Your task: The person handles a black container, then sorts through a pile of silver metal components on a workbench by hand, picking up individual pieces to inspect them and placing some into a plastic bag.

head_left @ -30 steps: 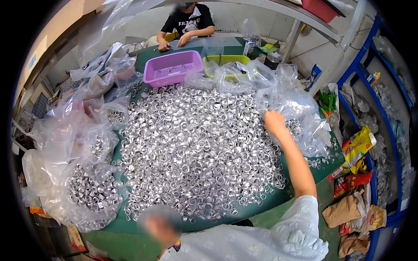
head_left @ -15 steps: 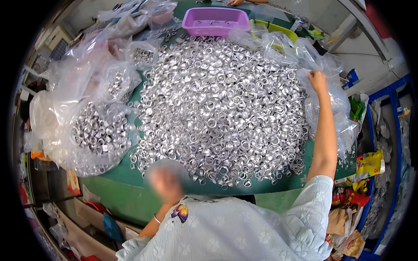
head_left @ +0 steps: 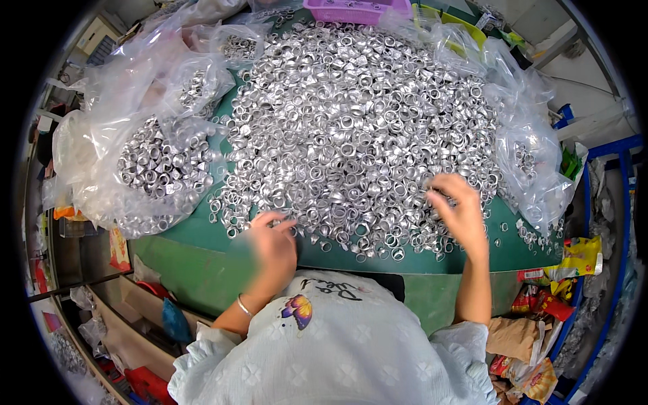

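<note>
Resting palm-down on the near edge of the heap of silver metal rings (head_left: 358,128), the right hand (head_left: 457,210) has its fingers curled loosely into the pieces. The left hand (head_left: 271,244) is blurred, its grip indeterminate. Rings lie piled, shiny, beyond both hands on the green table (head_left: 202,263).

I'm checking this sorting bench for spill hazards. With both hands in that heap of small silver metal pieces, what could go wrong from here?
The heap of silver metal pieces spreads right to the near edge of the green table; loose ones by the left hand and right hand could easily be swept off onto the floor. The clear bag of pieces on the left sags over the table edge and might slide or spill. Some pieces look crimped, so bare fingers may get nicked.
</note>
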`<state>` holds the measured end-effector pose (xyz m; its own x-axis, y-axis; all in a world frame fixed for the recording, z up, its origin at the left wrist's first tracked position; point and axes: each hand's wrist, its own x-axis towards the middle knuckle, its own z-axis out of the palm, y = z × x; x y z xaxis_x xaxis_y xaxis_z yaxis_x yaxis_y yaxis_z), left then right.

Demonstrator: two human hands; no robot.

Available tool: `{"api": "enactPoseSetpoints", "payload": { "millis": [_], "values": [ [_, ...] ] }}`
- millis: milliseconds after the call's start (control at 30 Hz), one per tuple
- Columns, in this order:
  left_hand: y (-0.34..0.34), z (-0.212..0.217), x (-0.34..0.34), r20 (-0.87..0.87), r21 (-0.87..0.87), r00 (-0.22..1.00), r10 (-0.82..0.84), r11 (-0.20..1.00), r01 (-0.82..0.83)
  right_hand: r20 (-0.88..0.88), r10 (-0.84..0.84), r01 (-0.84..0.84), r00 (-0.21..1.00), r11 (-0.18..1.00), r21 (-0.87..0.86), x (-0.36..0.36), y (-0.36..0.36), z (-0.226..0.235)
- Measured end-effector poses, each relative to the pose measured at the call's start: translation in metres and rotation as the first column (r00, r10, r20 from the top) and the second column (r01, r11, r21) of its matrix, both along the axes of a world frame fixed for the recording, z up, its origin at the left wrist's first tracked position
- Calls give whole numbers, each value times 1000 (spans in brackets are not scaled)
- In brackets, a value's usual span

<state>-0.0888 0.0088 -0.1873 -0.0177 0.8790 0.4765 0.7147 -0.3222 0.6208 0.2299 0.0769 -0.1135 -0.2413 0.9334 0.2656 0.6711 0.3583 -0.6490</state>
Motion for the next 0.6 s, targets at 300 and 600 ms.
{"api": "enactPoseSetpoints", "payload": {
  "millis": [300, 600],
  "values": [
    [114, 29, 70, -286, 40, 869, -403, 902, 431, 182, -40, 18, 983, 992, 126, -66, 9, -29],
    [95, 11, 31, -355, -63, 887, -296, 954, 294, 335, 119, -169, 935, 977, 126, -85, -27, -57]
  ]
}}
